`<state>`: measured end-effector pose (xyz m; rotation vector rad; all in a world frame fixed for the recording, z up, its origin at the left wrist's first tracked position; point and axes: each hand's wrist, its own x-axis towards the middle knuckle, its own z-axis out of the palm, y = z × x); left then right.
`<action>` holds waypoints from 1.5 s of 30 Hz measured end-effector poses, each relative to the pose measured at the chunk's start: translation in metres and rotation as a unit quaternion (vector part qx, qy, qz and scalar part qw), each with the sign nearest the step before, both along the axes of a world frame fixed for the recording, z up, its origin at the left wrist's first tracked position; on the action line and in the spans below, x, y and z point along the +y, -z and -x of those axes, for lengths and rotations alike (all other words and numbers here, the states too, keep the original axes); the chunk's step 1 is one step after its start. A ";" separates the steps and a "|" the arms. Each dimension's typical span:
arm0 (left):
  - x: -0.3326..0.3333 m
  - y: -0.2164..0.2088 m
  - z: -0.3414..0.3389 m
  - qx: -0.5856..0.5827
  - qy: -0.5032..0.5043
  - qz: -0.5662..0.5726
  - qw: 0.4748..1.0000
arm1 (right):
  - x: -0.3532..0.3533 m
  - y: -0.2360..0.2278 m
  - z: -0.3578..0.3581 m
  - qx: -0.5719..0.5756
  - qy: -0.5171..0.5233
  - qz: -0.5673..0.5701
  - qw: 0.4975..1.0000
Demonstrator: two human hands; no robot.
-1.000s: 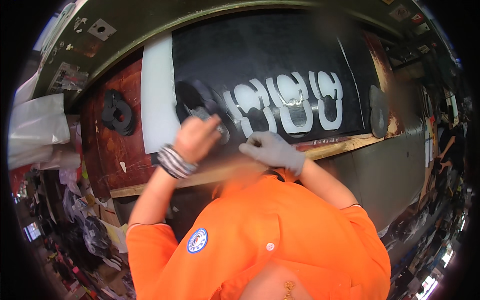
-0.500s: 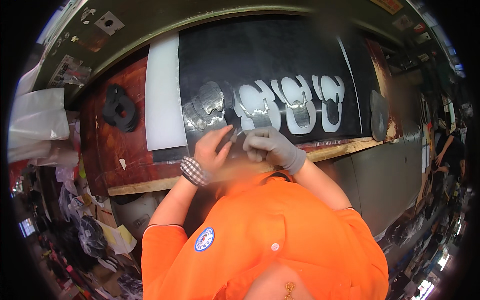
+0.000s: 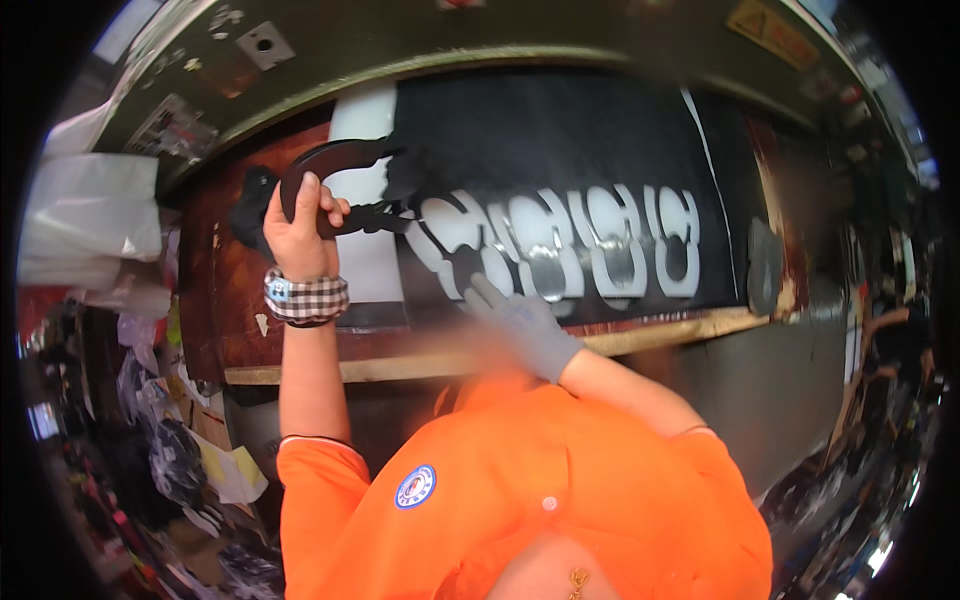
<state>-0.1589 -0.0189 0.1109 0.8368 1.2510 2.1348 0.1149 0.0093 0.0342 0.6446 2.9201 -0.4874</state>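
My left hand (image 3: 303, 235), bare with a checked band at the wrist, grips a thin black curved cut-out piece (image 3: 335, 160), raised above the left of the bench. The piece's loop opens toward the right. My right hand (image 3: 520, 325), in a grey glove, lies low over the near edge of a black sheet (image 3: 540, 120), fingers stretched out beside the leftmost sole-shaped cut-out (image 3: 445, 220). Several such cut-outs stand in a row, with white showing through them. A dark rounded piece (image 3: 543, 268) lies in the second one. Behind my left hand is a stack of black pieces (image 3: 252, 205), partly hidden.
A white sheet (image 3: 365, 115) lies under the black one at the left. The bench ends in a pale wooden edge (image 3: 300, 373). A dark oval pad (image 3: 764, 265) sits at the right end, clear plastic bags (image 3: 90, 220) at far left. A green machine beam (image 3: 480, 40) spans the back.
My left hand has moved left and up, lifting the black curved piece off the sheet. The leftmost cut-out now shows white. My right hand has gone from curled to stretched out. The view has shifted slightly.
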 end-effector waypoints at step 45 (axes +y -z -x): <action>-0.108 0.079 0.011 0.574 -0.123 0.288 0.757 | 0.116 0.010 -0.246 0.000 0.611 -0.185 0.770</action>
